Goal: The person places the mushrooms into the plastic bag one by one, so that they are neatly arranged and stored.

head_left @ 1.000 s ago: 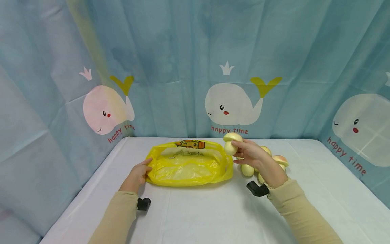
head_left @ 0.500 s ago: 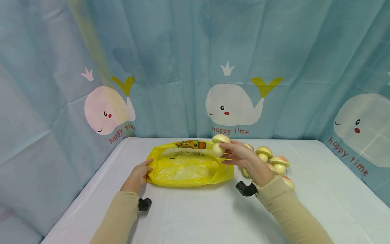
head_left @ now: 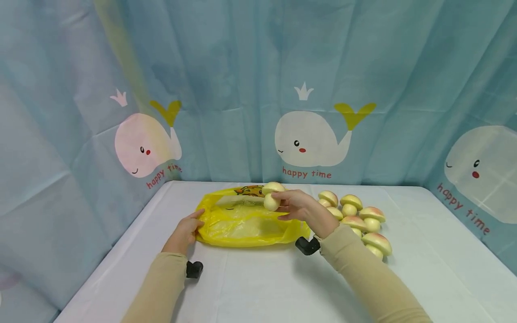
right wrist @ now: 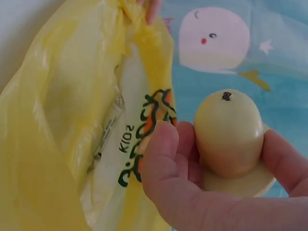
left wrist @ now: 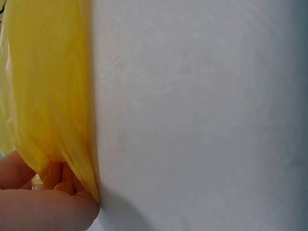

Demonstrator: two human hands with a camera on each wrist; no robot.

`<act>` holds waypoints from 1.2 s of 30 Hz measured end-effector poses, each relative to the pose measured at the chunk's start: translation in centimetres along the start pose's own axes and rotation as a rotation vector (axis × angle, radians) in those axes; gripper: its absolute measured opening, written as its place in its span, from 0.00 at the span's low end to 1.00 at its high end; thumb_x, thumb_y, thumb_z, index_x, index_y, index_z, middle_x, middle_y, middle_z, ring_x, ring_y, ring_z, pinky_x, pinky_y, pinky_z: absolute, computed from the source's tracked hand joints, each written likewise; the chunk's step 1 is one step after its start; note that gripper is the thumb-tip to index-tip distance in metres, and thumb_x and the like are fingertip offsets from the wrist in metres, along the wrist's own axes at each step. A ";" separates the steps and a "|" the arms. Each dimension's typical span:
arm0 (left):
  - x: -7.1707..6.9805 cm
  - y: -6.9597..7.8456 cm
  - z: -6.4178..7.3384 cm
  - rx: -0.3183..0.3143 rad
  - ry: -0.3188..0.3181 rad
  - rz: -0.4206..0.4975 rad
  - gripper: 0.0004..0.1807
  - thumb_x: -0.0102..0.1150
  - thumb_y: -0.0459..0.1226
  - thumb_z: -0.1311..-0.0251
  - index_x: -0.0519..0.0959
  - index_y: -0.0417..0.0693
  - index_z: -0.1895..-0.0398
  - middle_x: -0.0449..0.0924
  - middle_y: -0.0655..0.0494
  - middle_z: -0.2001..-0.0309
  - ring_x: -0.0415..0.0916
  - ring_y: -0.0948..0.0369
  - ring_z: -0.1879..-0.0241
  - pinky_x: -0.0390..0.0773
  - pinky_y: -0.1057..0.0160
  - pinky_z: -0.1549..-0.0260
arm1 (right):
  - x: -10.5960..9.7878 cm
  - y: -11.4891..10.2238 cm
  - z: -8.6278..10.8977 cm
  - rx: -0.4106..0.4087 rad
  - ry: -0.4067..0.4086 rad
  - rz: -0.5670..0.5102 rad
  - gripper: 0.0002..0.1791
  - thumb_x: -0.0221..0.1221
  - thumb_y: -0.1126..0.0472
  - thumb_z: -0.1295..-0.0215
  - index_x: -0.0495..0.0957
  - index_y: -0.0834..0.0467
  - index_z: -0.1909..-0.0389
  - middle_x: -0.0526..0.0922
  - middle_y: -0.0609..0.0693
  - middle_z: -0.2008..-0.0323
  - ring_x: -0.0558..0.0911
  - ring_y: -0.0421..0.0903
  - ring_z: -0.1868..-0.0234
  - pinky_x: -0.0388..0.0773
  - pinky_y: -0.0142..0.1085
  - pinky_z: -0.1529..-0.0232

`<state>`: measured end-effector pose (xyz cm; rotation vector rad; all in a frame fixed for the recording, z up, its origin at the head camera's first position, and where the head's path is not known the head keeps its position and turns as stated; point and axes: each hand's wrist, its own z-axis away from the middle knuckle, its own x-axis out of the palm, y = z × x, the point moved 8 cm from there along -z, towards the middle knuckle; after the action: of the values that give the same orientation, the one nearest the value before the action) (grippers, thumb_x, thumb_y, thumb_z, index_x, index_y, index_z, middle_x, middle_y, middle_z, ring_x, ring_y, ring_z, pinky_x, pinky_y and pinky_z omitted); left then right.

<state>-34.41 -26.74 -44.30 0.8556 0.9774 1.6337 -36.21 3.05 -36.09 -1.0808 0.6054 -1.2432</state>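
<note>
My left hand pinches the left edge of a yellow plastic bag lying on the table with its mouth spread wide. In the left wrist view, the bag's film runs between thumb and curled fingers. My right hand grips a pale toy mushroom by its stem, cap up, over the right half of the bag's mouth. Seen from the right wrist, the stem has a small dark mark on its end. Printed letters and a cartoon show on the bag's far side.
Several more toy mushrooms with pinkish caps stand in a group right of the bag, partly behind my right forearm. A white cloth covers the table. Behind it hangs a blue curtain with whale prints.
My right hand has carried the mushroom leftward, from the bag's right edge to above its mouth. More of the mushroom group shows now. My left hand keeps its hold on the bag.
</note>
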 end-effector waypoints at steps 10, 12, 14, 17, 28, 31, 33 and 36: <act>0.1 -0.1 -0.1 0.015 0.007 0.013 0.31 0.36 0.21 0.31 0.56 0.44 0.25 0.37 0.41 0.23 0.47 0.49 0.32 0.56 0.56 0.33 | 2.1 0.1 -2.1 0.079 0.038 0.078 0.19 0.57 0.58 0.30 0.67 0.61 0.43 0.79 0.56 0.51 0.76 0.52 0.54 0.69 0.48 0.52; 0.0 -0.1 -0.2 0.019 0.006 0.015 0.31 0.36 0.21 0.32 0.56 0.44 0.25 0.37 0.41 0.23 0.47 0.49 0.31 0.56 0.55 0.33 | 2.6 0.0 -2.5 0.090 0.040 0.086 0.20 0.58 0.57 0.30 0.67 0.60 0.43 0.79 0.56 0.49 0.76 0.52 0.53 0.69 0.49 0.49; 0.1 -0.1 -0.2 0.024 0.006 0.016 0.31 0.36 0.21 0.32 0.56 0.44 0.25 0.37 0.41 0.23 0.47 0.49 0.31 0.56 0.56 0.33 | 3.1 0.0 -2.8 0.106 0.038 0.086 0.20 0.58 0.57 0.31 0.67 0.59 0.43 0.78 0.56 0.47 0.75 0.53 0.51 0.67 0.51 0.45; 0.1 -0.1 -0.3 0.029 0.002 0.019 0.31 0.36 0.21 0.32 0.56 0.43 0.26 0.38 0.41 0.23 0.48 0.49 0.32 0.57 0.56 0.35 | 3.7 0.1 -3.4 0.134 0.030 0.086 0.20 0.58 0.57 0.31 0.67 0.58 0.42 0.77 0.56 0.45 0.74 0.54 0.48 0.62 0.53 0.38; 0.0 0.0 0.0 0.022 0.016 0.018 0.31 0.36 0.21 0.32 0.56 0.44 0.26 0.37 0.41 0.23 0.47 0.49 0.31 0.57 0.56 0.34 | 5.0 1.4 -5.8 0.202 0.041 0.162 0.24 0.65 0.56 0.37 0.71 0.60 0.43 0.78 0.54 0.47 0.75 0.57 0.44 0.62 0.57 0.37; -0.1 0.0 0.1 0.019 0.027 0.017 0.31 0.37 0.20 0.32 0.57 0.44 0.26 0.38 0.41 0.23 0.48 0.49 0.32 0.58 0.56 0.35 | 5.9 2.0 -6.4 0.201 0.034 0.173 0.27 0.66 0.58 0.38 0.70 0.61 0.41 0.76 0.56 0.45 0.74 0.59 0.43 0.60 0.59 0.37; -0.1 0.0 0.1 0.018 0.029 0.013 0.31 0.37 0.20 0.32 0.58 0.43 0.26 0.39 0.41 0.23 0.49 0.50 0.33 0.60 0.57 0.36 | 6.4 2.4 -6.8 0.206 0.031 0.179 0.28 0.66 0.59 0.39 0.69 0.62 0.39 0.75 0.58 0.43 0.73 0.60 0.42 0.59 0.60 0.36; 0.0 0.0 0.2 0.017 0.029 0.009 0.31 0.37 0.21 0.32 0.59 0.43 0.26 0.40 0.41 0.24 0.51 0.50 0.34 0.61 0.58 0.38 | 7.0 2.8 -7.3 0.215 0.051 0.172 0.31 0.67 0.60 0.39 0.67 0.63 0.38 0.72 0.60 0.42 0.73 0.60 0.42 0.60 0.60 0.36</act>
<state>-34.27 -26.68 -44.21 0.8503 1.0102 1.6514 -39.35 -6.01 -40.38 -0.8033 0.5763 -1.1589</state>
